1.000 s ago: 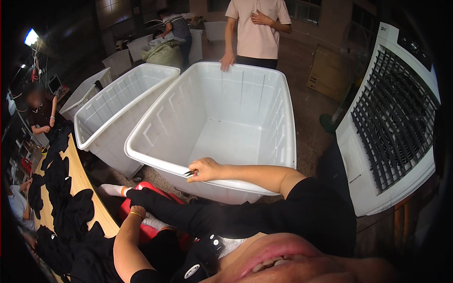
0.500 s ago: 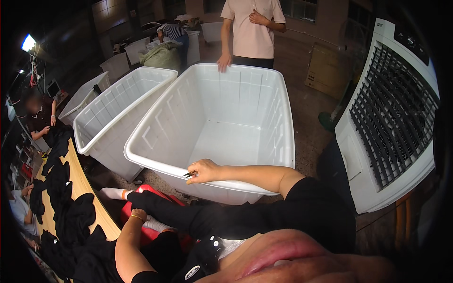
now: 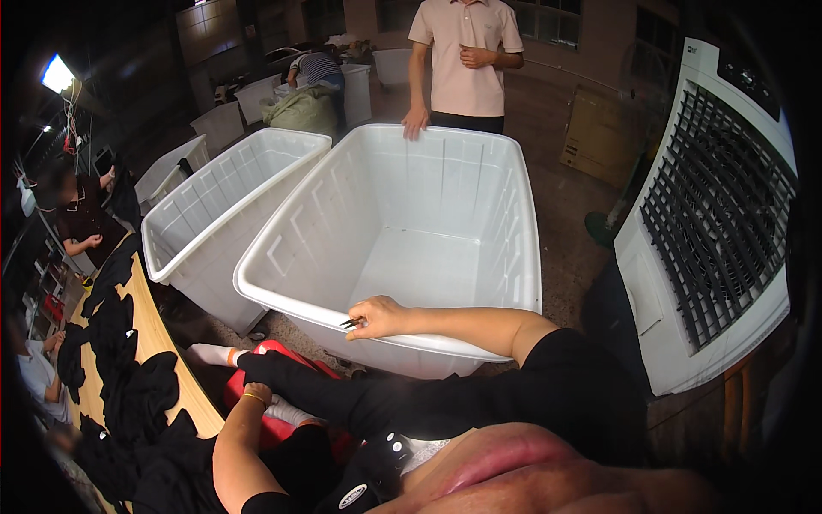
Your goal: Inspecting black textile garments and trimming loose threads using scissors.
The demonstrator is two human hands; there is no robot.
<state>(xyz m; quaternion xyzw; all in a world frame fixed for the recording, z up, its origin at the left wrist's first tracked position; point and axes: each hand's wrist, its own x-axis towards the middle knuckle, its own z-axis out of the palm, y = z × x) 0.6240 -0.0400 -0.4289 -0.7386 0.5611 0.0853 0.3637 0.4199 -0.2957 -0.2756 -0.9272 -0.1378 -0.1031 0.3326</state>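
My right hand [image 3: 379, 318] rests on the near rim of a big white plastic tub [image 3: 424, 265]. Its fingers are closed around thread snips [image 3: 352, 323], whose dark pointed blades stick out to the left. Inside, the tub's floor and ribbed walls are bare. Lower down on the left, my left hand [image 3: 258, 392], with a yellow band at the wrist, lies against my black trouser leg [image 3: 300, 384]; its fingers are mostly hidden. Below them sits a red stool or seat [image 3: 272, 349], partly covered by my legs.
A second white tub [image 3: 235, 184] stands close on the left. Black garments [image 3: 120, 360] lie along a wooden table [image 3: 188, 385], with people beyond it. A person in a pale shirt [image 3: 467, 64] touches the tub's far rim. A large air cooler [image 3: 711, 214] stands at right.
The whole view has shifted slightly, so things sit a little lower and further right. The person opposite has lowered the hand at their chest. Both my hands keep their places.
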